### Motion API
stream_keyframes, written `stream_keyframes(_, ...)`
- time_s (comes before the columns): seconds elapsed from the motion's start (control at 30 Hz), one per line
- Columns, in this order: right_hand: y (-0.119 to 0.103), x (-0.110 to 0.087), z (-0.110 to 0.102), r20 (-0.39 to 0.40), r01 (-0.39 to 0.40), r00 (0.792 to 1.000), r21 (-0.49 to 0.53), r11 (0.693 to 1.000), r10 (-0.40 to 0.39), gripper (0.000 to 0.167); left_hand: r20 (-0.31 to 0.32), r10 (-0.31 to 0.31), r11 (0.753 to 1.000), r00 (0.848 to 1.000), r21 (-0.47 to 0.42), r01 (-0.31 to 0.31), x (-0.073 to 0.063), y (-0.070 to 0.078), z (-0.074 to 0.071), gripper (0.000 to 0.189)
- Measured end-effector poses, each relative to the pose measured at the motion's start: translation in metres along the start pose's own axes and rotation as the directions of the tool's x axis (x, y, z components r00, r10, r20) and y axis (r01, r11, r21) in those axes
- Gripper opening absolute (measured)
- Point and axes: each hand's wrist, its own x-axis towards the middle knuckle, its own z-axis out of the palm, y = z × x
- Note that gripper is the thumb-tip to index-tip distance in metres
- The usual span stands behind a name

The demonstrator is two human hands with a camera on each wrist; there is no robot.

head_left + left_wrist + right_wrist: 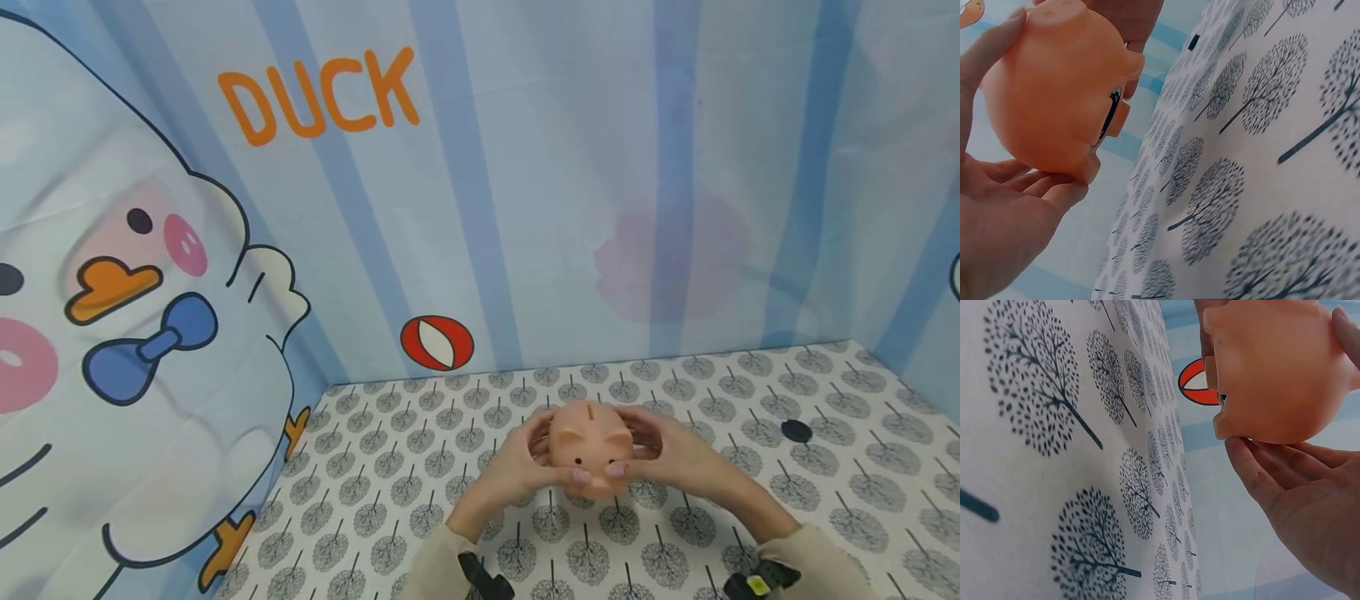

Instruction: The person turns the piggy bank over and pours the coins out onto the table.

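A peach-orange piggy bank (590,442), with a coin slot on top and small black eyes, is held between both hands above the patterned cloth. My left hand (523,462) grips its left side, thumb on the face by the snout and fingers behind. On the opposite side, my right hand (666,454) grips it in the same way. The left wrist view shows a dark round opening (1110,115) in the underside between the feet, seen nearly edge-on. A flat black disc (797,431) lies on the cloth to the right, apart from both hands.
A white cloth (375,500) printed with grey trees covers the table. Behind it hangs a blue striped curtain (540,208) bearing the word DUCK and a red-and-white ball print. A large printed duck (187,467) fills the left side.
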Motion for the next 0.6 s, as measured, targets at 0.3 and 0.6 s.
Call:
stream_keyframes(0.3, 0.002, 0.008, -0.003, 0.032, 0.03, 0.999, -0.051, 0.998, -0.029, 0.094, 0.039, 0.002, 0.982, 0.999, 0.187, -0.009, 0.004, 0.01, -0.014, 0.09)
stream_keyframes(0.6, 0.002, 0.008, -0.003, 0.022, 0.051, 0.999, -0.104, 0.993, -0.049, 0.099, 0.024, 0.048, 0.979, 0.999, 0.199, -0.052, 0.006, 0.003, -0.015, 0.092)
